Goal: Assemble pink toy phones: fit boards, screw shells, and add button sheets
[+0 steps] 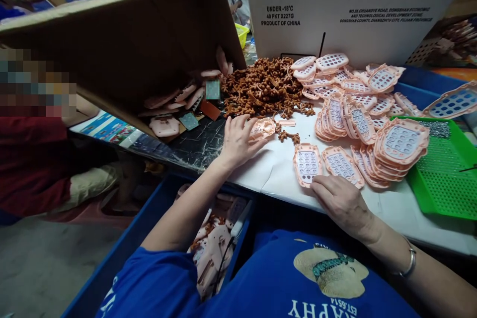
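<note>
My left hand [240,141] is curled over a pink plastic shell [264,130], its fingers on the far side and its thumb along the near edge. Beside that shell lie small brown branched rubber keypads [288,136]. My right hand [341,201] has its fingers pinched together at the lower right corner of a pink keypad shell [307,163] lying on the white sheet. Rows of round holes show in this shell's pale panel, two of them dark near the bottom. A second keypad shell [342,165] lies just right of it, close to my knuckles.
A heap of brown rubber pieces [261,87] stands at the back. Stacked pink shells [400,146] are at the right, beside a green tray [443,174] of small metal parts. A tilted carton [122,44] holds more shells. A blue bin [149,243] sits below. Another person [33,169] is at left.
</note>
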The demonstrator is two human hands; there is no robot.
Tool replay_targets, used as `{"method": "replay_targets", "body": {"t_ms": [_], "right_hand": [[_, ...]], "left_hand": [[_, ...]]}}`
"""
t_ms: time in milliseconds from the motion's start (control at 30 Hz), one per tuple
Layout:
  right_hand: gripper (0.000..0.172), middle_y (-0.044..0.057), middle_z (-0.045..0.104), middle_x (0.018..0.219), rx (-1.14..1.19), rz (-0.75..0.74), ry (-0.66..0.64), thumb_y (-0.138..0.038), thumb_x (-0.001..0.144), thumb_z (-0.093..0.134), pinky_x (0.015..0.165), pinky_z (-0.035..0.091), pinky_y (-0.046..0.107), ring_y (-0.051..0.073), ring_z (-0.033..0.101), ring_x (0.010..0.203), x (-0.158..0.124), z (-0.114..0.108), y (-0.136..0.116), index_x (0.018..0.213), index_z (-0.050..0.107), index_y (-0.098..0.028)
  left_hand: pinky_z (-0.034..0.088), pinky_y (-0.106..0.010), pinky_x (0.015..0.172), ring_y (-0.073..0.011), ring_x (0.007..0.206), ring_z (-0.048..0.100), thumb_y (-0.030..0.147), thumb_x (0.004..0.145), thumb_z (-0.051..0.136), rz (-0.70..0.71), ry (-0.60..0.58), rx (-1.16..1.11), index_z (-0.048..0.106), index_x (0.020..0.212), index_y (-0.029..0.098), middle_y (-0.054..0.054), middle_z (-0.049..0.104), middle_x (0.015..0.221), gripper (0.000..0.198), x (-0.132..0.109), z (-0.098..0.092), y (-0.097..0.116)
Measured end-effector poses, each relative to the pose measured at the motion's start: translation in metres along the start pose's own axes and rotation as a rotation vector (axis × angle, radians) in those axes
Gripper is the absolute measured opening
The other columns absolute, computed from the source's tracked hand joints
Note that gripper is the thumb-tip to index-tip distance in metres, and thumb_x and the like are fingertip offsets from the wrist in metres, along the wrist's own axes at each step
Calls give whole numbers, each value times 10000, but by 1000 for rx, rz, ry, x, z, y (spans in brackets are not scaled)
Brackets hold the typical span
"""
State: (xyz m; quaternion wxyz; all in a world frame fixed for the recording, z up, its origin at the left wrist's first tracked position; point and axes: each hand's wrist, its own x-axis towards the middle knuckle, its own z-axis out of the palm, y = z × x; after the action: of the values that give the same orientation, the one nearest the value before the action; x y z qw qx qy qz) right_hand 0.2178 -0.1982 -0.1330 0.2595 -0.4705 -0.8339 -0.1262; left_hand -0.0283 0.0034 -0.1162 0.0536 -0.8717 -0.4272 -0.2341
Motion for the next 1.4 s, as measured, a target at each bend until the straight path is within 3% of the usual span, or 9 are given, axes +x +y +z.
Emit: {"method": "replay_targets", "body": {"t_ms": [233,533,667,800,933,1033,1133,1300,1400], "right_hand": [[179,99,701,955,35,-23,64,-108,950,475,740,447,303,165,591,821,9,-10,-4,935,652,-131],[216,127,703,1036,-39,87,132,-50,870,542,786,527,359,207,633,931,-22,-76,9,1056,633,-109],[262,111,705,1047,-34,129,117,-57,874,547,812,531,360,199,638,937,-36,-83,11,1104,631,-150],[237,116,707,1037,27,9,137,-62,890,533,790,523,362,204,628,923,-24,-72,0,1094,628,-137],[198,116,707,990,70,-77,117,-62,912,501,710,489,337,188,601,821,-7,-55,-14,1050,637,-102],[195,106,703,943,84,-77,91,-67,927,479,694,461,321,169,579,766,-5,-40,-19,991,659,-108],[222,96,695,916,81,-63,60,-87,949,452,713,451,308,158,585,767,-7,-24,-16,942,669,-138],[218,91,695,919,-18,13,12,-119,967,453,727,449,303,162,612,793,-2,-3,-3,915,661,-158],[193,109,698,990,-66,44,25,-147,970,466,732,460,322,189,631,833,-4,6,3,982,659,-143]], "left_hand": [[317,-492,1136,-285,1287,491,392,882,584,146,107,-212,531,1245,203,-139,548,1331,413,-24,-4,24],[397,-520,1086,-295,1261,515,344,858,640,210,17,-482,556,1225,260,-117,559,1315,386,-27,4,50],[394,-501,1103,-275,1239,540,405,855,643,-48,-149,-890,607,1161,251,-94,610,1269,344,-33,0,83],[482,-486,1014,-264,1116,636,553,881,557,-494,-465,-1714,596,1188,251,-89,667,1200,433,-45,0,128],[467,-461,1043,-299,1247,566,684,855,499,-713,-467,-1959,594,1228,229,-114,626,1299,596,-60,-5,148],[466,-447,1052,-279,1249,562,567,897,533,-719,-303,-1805,558,1246,231,-114,596,1324,485,-73,-13,134],[493,-423,1028,-246,1240,557,432,879,619,-592,-117,-1474,504,1274,274,-94,555,1346,440,-83,-20,97],[505,-411,1010,-236,1243,527,391,896,573,-413,277,-733,471,1281,248,-110,519,1312,423,-77,-17,-3],[547,-386,932,-231,1187,552,408,915,507,-384,276,-428,463,1270,215,-120,517,1257,406,-63,-14,-64]]}}
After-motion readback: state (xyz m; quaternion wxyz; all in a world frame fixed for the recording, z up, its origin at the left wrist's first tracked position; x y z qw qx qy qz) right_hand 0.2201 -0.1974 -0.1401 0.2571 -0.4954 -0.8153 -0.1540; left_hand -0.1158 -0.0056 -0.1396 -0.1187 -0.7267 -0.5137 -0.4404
